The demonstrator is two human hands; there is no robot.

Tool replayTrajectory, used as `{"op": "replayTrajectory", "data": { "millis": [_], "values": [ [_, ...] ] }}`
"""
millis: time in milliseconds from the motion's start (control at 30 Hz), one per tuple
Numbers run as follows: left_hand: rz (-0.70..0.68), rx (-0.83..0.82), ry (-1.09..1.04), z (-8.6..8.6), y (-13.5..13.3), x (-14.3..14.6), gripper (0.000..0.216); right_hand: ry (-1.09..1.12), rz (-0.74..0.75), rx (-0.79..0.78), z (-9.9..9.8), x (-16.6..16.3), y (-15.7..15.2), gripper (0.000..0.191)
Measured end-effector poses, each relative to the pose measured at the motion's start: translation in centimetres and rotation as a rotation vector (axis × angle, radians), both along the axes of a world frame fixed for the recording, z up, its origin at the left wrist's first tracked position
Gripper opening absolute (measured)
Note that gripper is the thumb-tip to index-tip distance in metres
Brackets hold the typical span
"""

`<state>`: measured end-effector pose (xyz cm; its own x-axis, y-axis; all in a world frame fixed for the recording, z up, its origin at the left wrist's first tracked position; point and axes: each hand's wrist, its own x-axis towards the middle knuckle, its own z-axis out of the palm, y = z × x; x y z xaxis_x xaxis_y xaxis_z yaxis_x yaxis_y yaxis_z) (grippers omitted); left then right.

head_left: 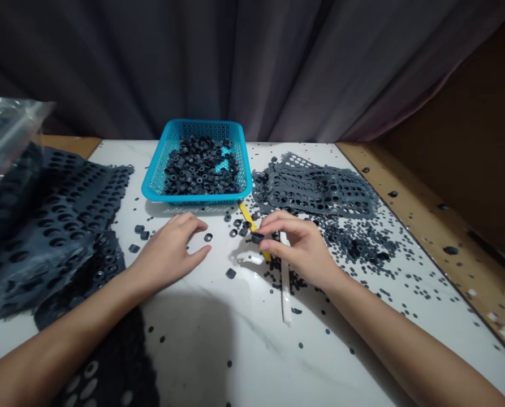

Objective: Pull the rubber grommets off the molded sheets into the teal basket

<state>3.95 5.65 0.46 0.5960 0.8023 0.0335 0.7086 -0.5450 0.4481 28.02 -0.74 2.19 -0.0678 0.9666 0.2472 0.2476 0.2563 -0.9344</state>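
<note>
My right hand (297, 246) pinches a small dark rubber ring (257, 238) between thumb and fingers just above the white table (218, 339). Under that hand lie a yellow stick (249, 217) and a white strip (285, 294). My left hand (171, 251) rests palm down on the table, fingers loosely curved and apart, holding nothing; a loose ring (208, 237) lies just off its fingertips. A blue basket (154, 183) holding several dark rings stands beyond both hands.
Punched dark rubber sheets (57, 215) are stacked at the left, with a clear plastic bag (1, 130) above them. Grey punched sheets (320, 189) and scattered rings and punch-outs (358, 246) cover the right. A wooden ledge (447, 237) borders the table on the right.
</note>
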Motion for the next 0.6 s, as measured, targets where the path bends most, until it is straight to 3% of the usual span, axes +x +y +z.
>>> {"op": "replayTrajectory", "data": {
  "millis": [200, 433, 500, 600],
  "values": [
    [-0.017, -0.020, -0.093, -0.2, -0.1, -0.1, 0.018, -0.079, -0.027, 0.030, -0.3, 0.1, 0.3, 0.009],
    [0.015, -0.002, -0.101, -0.4, -0.1, -0.2, 0.025, -0.665, -0.240, 0.109, -2.0, 1.9, 1.3, 0.015],
    [0.000, 0.024, -0.097, -0.5, -0.1, -0.2, 0.031, -0.718, -0.247, 0.110, -2.1, 1.8, 1.2, 0.017],
    [-0.010, 0.007, -0.140, -0.9, 0.0, -0.2, 0.021, -0.690, -0.222, 0.152, -1.7, 0.6, 0.7, 0.014]
  ]
}}
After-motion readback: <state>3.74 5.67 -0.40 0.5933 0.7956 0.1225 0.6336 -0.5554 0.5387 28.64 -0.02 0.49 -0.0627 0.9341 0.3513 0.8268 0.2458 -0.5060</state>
